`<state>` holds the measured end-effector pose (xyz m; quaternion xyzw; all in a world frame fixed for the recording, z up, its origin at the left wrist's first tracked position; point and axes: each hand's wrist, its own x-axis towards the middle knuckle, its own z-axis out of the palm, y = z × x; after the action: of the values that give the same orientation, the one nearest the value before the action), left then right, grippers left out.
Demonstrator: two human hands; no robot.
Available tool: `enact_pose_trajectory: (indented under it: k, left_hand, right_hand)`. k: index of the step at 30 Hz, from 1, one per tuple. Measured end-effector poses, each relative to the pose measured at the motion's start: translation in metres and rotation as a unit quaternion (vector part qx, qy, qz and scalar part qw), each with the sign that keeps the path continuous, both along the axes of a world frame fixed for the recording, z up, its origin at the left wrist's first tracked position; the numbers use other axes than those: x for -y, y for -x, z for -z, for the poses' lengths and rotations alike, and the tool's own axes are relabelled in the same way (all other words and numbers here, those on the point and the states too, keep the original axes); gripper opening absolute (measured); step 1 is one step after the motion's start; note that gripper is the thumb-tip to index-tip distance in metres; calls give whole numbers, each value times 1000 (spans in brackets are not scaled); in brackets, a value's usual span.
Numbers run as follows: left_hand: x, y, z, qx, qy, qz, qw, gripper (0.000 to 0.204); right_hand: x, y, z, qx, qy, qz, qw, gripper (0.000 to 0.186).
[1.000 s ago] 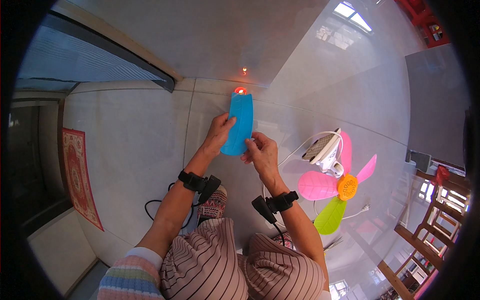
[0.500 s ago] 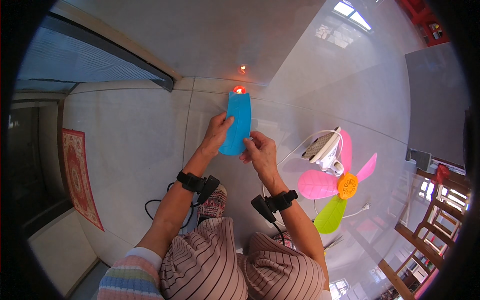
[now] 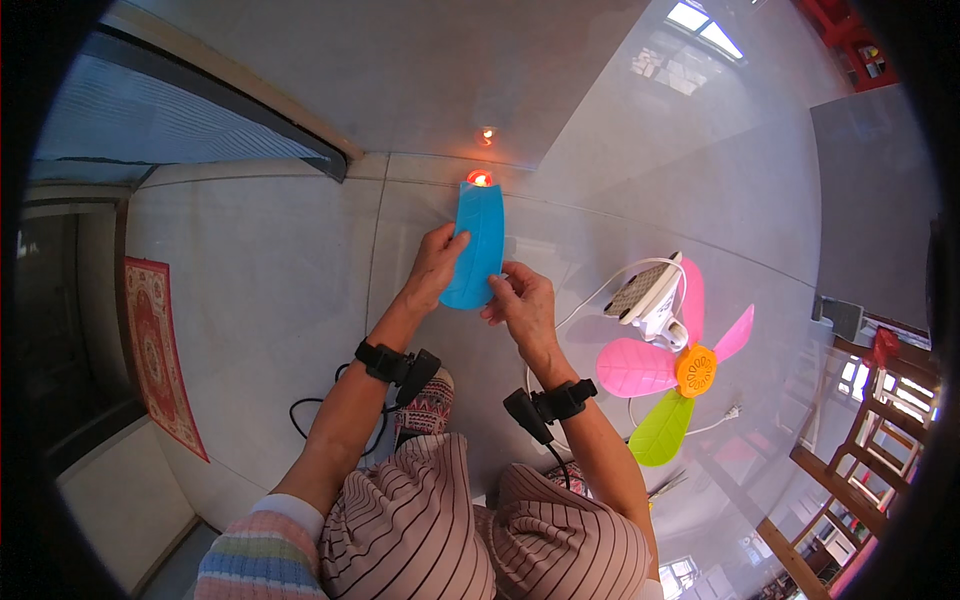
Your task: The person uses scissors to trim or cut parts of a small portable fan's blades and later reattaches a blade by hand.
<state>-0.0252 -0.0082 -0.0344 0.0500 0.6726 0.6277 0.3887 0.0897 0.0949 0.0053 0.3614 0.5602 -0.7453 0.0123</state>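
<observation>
A blue fan blade [image 3: 478,250], long and slightly curved with vein-like lines, is held between both hands. My left hand [image 3: 435,265] is closed on its left edge, thumb on top. At the lower right edge, my right hand [image 3: 525,300] pinches the blade between thumb and fingers. The blade's far end overlaps a small glowing red light [image 3: 480,178] with a bright flame-like spot; whether they touch I cannot tell. To the right lies a tipped-over fan [image 3: 697,371] with an orange hub, pink blades and one green blade.
A white cord [image 3: 600,285] loops around the fan, its plug [image 3: 733,412] on the tiled floor. Scissors [image 3: 667,487] lie near my right forearm. A red patterned mat [image 3: 160,355] is at left, wooden chairs [image 3: 860,460] at right. A smooth grey panel [image 3: 450,70] stands beyond the light.
The blade has shifted very slightly to the right, both hands keeping their hold. The fan and the glowing light look the same.
</observation>
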Motion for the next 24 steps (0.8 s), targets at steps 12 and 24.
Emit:
enact_pose_trajectory:
  k: [12,24]
  left_hand:
    - [1,4,-1,-15,9,32,999,21]
    - [-7,6,-9,15,12,50,999,29]
  right_hand:
    - [1,-1,0,-2,0,1,1000,26]
    - [0,-1,1,-9,1,17,1000,26]
